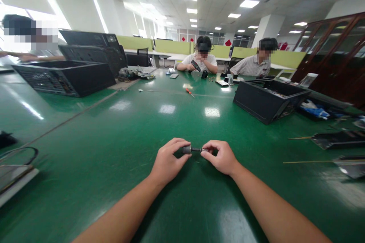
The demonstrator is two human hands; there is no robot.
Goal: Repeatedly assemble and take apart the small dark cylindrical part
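Just above the green table (pixel 137 193), a small dark grey cylinder with a thin black shaft (pixel 196 149) lies level between my two hands. My left hand (pixel 168 161) grips the thick cylinder end between thumb and fingers. At the other side, my right hand (pixel 224 158) pinches the tip of the shaft, where a small light-coloured piece shows, too small to name. The fingertips cover part of both ends. An orange-handled screwdriver (pixel 188 91) lies farther off on the table, beyond my reach of the moment.
Black computer cases stand at the left (pixel 94 78) and right (pixel 258 100). Dark metal parts with thin yellow rods (pixel 333 139) lie at the right edge. A flat device (pixel 17 182) with a black cable sits at the left edge. Several people work around the table.
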